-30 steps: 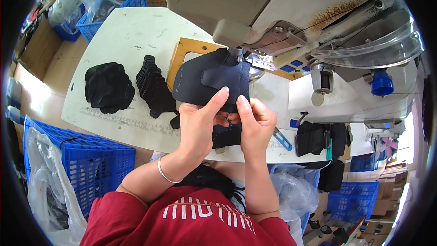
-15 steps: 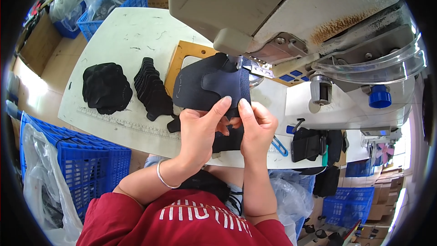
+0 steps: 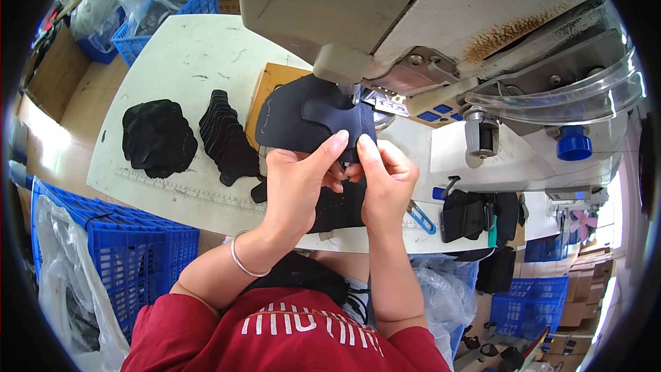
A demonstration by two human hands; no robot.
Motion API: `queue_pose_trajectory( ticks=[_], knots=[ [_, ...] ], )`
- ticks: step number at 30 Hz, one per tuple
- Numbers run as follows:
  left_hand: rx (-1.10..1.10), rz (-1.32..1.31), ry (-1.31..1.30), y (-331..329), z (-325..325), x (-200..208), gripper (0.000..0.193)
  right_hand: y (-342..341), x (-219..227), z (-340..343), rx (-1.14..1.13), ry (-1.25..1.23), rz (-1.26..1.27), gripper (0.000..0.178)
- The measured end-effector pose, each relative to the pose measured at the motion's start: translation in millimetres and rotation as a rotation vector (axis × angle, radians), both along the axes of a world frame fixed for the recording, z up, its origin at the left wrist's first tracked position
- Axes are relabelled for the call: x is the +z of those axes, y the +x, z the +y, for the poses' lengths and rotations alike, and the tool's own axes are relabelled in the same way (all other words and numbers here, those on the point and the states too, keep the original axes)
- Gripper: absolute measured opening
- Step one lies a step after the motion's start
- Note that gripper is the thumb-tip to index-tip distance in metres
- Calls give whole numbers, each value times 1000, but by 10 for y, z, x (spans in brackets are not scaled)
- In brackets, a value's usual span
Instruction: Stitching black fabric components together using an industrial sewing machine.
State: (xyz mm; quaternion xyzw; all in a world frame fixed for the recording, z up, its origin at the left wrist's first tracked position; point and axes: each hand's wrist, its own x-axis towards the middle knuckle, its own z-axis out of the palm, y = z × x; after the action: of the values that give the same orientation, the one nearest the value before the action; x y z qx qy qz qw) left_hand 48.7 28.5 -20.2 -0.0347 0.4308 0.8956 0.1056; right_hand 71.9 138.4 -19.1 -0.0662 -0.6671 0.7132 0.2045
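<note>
Both hands pinch the near edge of a black fabric piece [image 3: 282, 120], which has a smaller shaped patch [image 3: 330, 116] lying over it. My left hand [image 3: 303, 179] grips it with thumb on top and fingers curled beneath. Close beside it, my right hand [image 3: 387, 182] pinches the edge near the right corner. The far right part of the fabric lies under the needle area of a sewing machine [image 3: 365, 76]. Below my hands, more black fabric [image 3: 341, 210] lies at the table's near edge, partly covered by them.
Left on the white table [image 3: 186, 48] are a pile of black pieces [image 3: 158, 139] and a fanned stack of narrower ones [image 3: 226, 139]. Blue-handled snips [image 3: 421, 219] lie right of my right hand. Blue crates [image 3: 138, 255] stand at the lower left, one draped with clear plastic.
The fabric has turned slightly, its left end swinging away from me. Both hands keep their pinch and have shifted a little nearer the machine. The whole view has also moved slightly.
</note>
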Motion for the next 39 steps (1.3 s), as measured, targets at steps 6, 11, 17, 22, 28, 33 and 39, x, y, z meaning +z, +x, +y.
queue_pose_trajectory(
  ticks=[6,11,17,22,28,33,39],
  knots=[
    [-61,67,-66,-123,-65,13,12,-63,4,-54,-19,-9,37,21],
    [-116,78,-140,-247,-138,50,14,-114,-6,-118,-64,7,92,22],
    [-187,112,-236,-419,-223,106,11,-122,0,-178,-93,14,40,21],
    [-221,164,-285,-521,-243,133,12,16,-100,-219,-97,28,-5,18],
    [-193,148,-293,-566,-213,136,16,234,-335,-197,-102,-11,-85,18],
    [-140,139,-216,-519,-154,119,16,370,-451,-190,-92,-49,-136,18],
    [-27,100,-176,-450,-68,34,16,431,-519,-212,-69,-75,-152,18]
  ],
)
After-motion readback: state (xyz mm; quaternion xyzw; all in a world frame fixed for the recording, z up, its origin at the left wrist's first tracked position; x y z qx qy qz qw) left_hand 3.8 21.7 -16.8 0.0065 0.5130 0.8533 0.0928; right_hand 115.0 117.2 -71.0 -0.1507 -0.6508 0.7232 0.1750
